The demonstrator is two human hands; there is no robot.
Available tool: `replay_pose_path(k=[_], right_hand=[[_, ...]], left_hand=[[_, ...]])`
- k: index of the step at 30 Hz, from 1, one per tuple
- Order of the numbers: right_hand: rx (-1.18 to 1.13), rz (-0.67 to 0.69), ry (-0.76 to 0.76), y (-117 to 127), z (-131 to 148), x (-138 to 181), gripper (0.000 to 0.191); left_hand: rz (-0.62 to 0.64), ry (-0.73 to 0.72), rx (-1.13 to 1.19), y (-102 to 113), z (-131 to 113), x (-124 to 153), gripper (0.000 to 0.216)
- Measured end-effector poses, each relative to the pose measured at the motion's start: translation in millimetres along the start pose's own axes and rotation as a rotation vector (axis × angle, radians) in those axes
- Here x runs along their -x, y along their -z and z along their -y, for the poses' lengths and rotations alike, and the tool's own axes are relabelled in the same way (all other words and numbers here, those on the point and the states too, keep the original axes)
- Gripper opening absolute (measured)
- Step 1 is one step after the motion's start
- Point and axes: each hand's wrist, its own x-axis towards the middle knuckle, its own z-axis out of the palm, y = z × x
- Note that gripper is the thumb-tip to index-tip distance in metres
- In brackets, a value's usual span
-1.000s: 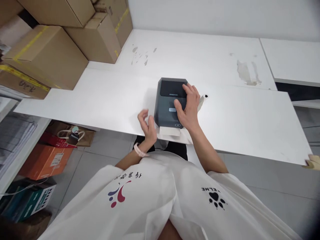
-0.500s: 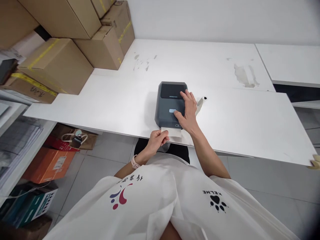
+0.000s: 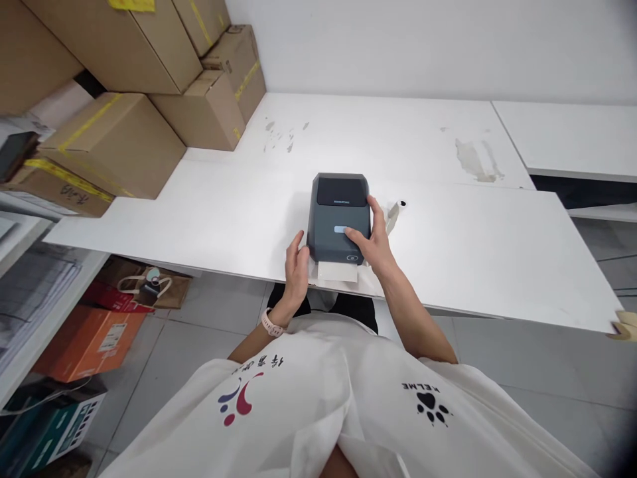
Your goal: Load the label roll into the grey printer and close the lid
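A dark grey label printer (image 3: 328, 229) stands near the table's front edge, with a pale button (image 3: 340, 230) on its top. A blank white label strip (image 3: 338, 271) sticks out of its front. My right hand (image 3: 375, 242) lies at the printer's right side, thumb touching the top at the button and index finger stretched along the right edge. My left hand (image 3: 296, 272) is open beside the printer's front left corner, fingers up and nothing in them. Behind my right hand is a small white paper roll (image 3: 396, 214), part of its loose strip covered.
The white table (image 3: 239, 206) carries stacked cardboard boxes (image 3: 124, 143) at its back left. A wall rises behind it. Below left are an orange box (image 3: 92, 342) and a shelf (image 3: 84, 265). A tan object (image 3: 626, 325) sits at the front right corner.
My left hand has let go of the label strip and moved to the printer's left side. My right fingers have slid from the top to the right edge; the thumb stays by the button.
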Motion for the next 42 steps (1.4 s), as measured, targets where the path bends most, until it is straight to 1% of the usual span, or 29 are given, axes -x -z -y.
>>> replay_pose_path(k=[2,3,6,10,12,14,17,19,21,22,23,25,28,31,33,35,37,38,41,42], right_hand=[[-0.051,-0.031,-0.025,-1.6,-4.2,14.2,0.087],[-0.084,-0.043,-0.045,-2.1,-5.6,20.0,0.084],[-0.153,-0.056,-0.093,-1.1,-6.5,28.6,0.078],[-0.215,-0.043,-0.106,4.7,-8.4,24.7,0.073],[-0.22,-0.036,-0.09,7.3,-11.5,21.7,0.072],[-0.195,-0.035,-0.054,9.8,-13.3,18.2,0.071],[-0.162,-0.051,0.048,13.9,-6.6,5.5,0.073],[-0.1,-0.082,0.16,16.0,5.6,-11.9,0.074],[0.014,-0.143,0.259,16.8,21.1,-36.8,0.073],[0.078,-0.179,0.294,16.9,28.6,-51.5,0.072],[0.138,-0.213,0.321,17.0,35.3,-67.0,0.071],[0.224,-0.255,0.356,18.1,44.5,-98.7,0.07],[0.301,-0.258,0.38,22.5,46.4,-142.8,0.072],[0.314,-0.252,0.375,27.9,38.8,-180.4,0.08],[0.285,-0.228,0.352,30.7,34.2,-200.2,0.085],[0.274,-0.191,0.339,32.6,34.3,-211.9,0.085],[0.317,-0.199,0.362,33.5,40.9,-210.1,0.082],[0.349,-0.25,0.384,33.3,46.1,-203.4,0.082],[0.421,-0.518,0.475,29.6,62.2,-164.6,0.081],[0.435,-0.547,0.517,27.2,65.3,-149.1,0.077]], left_hand=[[0.082,0.034,-0.04,-1.6,0.4,1.1,0.06],[0.101,0.029,-0.058,-1.6,0.8,1.2,0.061],[0.11,-0.016,-0.086,-0.2,1.9,-1.5,0.061],[0.107,-0.031,-0.067,1.3,1.8,-4.5,0.06],[0.1,-0.031,-0.061,0.9,-0.9,-3.5,0.061],[0.096,-0.063,-0.048,0.1,-7.2,-4.5,0.062],[0.094,-0.192,-0.002,-2.6,-22.2,-19.5,0.06],[0.087,-0.27,0.019,-6.0,-31.4,-41.0,0.056],[0.05,-0.29,-0.012,-11.2,-35.3,-67.3,0.049],[0.049,-0.278,-0.038,-14.3,-34.7,-80.0,0.049],[0.076,-0.237,-0.078,-17.6,-32.6,-91.4,0.052],[0.113,-0.141,-0.165,-23.9,-25.6,-107.6,0.062],[0.171,-0.067,-0.249,-29.5,-15.9,-115.8,0.074],[0.172,-0.053,-0.27,-30.3,-13.5,-113.8,0.078],[0.156,-0.045,-0.272,-29.8,-14.3,-112.0,0.08],[0.151,-0.043,-0.268,-29.3,-14.8,-111.0,0.082],[0.15,-0.051,-0.264,-29.2,-14.3,-110.4,0.085],[0.15,-0.059,-0.262,-29.3,-13.9,-110.1,0.086],[0.152,-0.065,-0.272,-29.5,-13.6,-109.0,0.088],[0.152,-0.061,-0.281,-29.5,-13.9,-108.7,0.088]])
